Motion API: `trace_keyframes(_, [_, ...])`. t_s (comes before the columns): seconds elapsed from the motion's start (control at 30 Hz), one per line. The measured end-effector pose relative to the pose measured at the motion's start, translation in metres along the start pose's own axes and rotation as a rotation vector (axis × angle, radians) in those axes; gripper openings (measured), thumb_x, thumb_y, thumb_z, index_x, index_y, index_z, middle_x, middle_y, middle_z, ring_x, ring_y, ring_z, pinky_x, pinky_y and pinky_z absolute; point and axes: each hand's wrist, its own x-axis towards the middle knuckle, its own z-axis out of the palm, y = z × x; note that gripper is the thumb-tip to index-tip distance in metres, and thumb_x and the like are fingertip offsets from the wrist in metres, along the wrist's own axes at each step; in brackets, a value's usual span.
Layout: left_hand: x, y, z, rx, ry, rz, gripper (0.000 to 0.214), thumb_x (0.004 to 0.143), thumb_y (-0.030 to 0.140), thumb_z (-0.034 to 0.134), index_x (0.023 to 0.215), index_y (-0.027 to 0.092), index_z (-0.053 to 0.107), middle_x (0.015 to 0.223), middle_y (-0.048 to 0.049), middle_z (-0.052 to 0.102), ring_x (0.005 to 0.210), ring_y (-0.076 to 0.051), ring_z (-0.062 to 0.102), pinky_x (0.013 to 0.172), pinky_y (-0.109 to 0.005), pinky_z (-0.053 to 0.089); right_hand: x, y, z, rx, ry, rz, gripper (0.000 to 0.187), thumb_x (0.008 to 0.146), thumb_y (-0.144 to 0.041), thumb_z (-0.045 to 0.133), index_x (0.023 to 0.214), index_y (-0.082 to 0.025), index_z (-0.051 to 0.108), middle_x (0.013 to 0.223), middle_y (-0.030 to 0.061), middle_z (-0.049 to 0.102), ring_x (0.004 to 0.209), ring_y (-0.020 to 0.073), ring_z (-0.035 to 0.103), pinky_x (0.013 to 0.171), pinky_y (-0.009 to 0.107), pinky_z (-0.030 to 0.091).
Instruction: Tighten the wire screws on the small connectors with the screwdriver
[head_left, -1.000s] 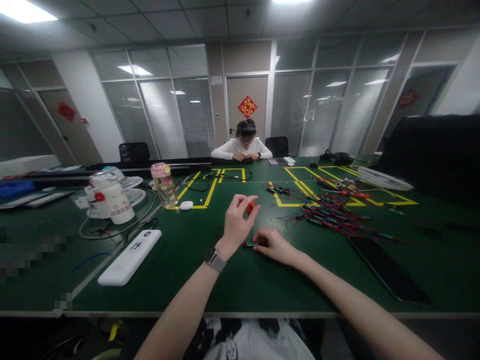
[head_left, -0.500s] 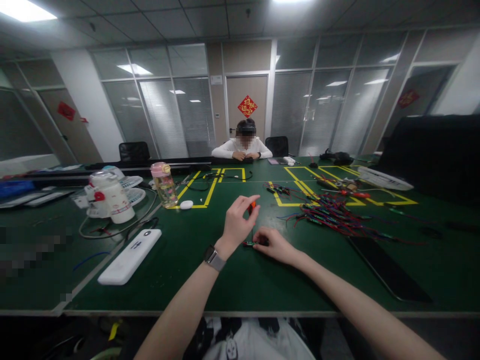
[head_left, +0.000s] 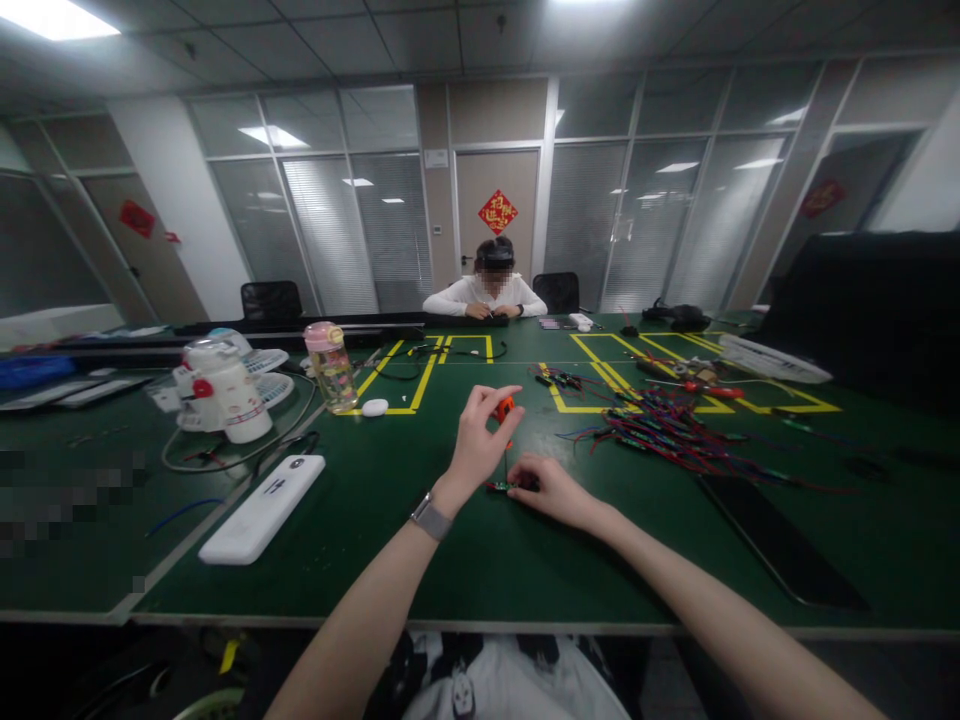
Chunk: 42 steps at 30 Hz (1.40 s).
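My left hand (head_left: pixel 478 440) is closed on the orange handle of a small screwdriver (head_left: pixel 505 408), thumb on one side and fingers on the other. The screwdriver stands upright, its thin shaft pointing down at a small green circuit board (head_left: pixel 498 487) on the table. Curled fingers of my right hand (head_left: pixel 551 490) grip the right end of this board and hide part of it. Whether the tip touches a screw is too small to see.
A heap of green boards with red and blue wires (head_left: pixel 660 425) lies to the right, beside a dark flat panel (head_left: pixel 780 540). On the left are a white power bank (head_left: pixel 262 510), a pink-lidded bottle (head_left: pixel 330 370) and a white bottle (head_left: pixel 236 400). A person (head_left: pixel 487 290) sits opposite.
The fingers of my left hand have shifted on the screwdriver, and more of its orange handle shows. My right hand stays on the board.
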Motion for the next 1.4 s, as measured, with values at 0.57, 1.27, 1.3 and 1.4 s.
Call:
trace_keyframes(0.57, [0.0008, 0.0, -0.0017, -0.034, -0.005, -0.039, 0.028, 0.096, 0.028, 0.042, 0.116, 0.022, 0.061, 0.097, -0.0044, 0.06, 0.087, -0.015, 0.058, 0.077, -0.026, 0.047, -0.0004, 0.0004, -0.0019, -0.001, -0.015, -0.019, 0.007, 0.076, -0.014, 0.065, 0.083, -0.015, 0.065, 0.078, 0.0011, 0.057, 0.067, 0.0134, 0.054, 0.062, 0.024, 0.043])
trace_keyframes(1.27, [0.0, -0.0043, 0.0016, -0.049, -0.019, -0.076, 0.03, 0.096, 0.028, 0.041, 0.121, 0.021, 0.057, 0.1, -0.0063, 0.062, 0.083, -0.015, 0.062, 0.075, -0.026, 0.05, -0.0019, 0.001, -0.0018, 0.009, -0.016, -0.021, 0.007, 0.076, -0.015, 0.065, 0.083, -0.015, 0.064, 0.079, 0.0009, 0.057, 0.067, 0.0132, 0.054, 0.062, 0.024, 0.043])
trace_keyframes(1.3, [0.0001, -0.0045, 0.0017, -0.048, -0.019, -0.075, 0.03, 0.096, 0.028, 0.041, 0.12, 0.02, 0.057, 0.1, -0.0062, 0.062, 0.082, -0.015, 0.062, 0.074, -0.026, 0.05, -0.0019, 0.0014, -0.0016, 0.009, -0.016, -0.019, 0.007, 0.076, -0.015, 0.065, 0.083, -0.015, 0.064, 0.078, 0.0008, 0.057, 0.066, 0.0131, 0.054, 0.061, 0.024, 0.043])
trace_keyframes(1.4, [0.0003, -0.0047, 0.0018, -0.044, -0.014, -0.073, 0.029, 0.096, 0.028, 0.041, 0.12, 0.02, 0.057, 0.099, -0.0059, 0.062, 0.081, -0.014, 0.061, 0.074, -0.026, 0.049, -0.0019, 0.0022, -0.0013, 0.003, -0.016, -0.019, 0.007, 0.076, -0.016, 0.065, 0.084, -0.016, 0.064, 0.078, 0.0008, 0.057, 0.066, 0.013, 0.054, 0.061, 0.024, 0.043])
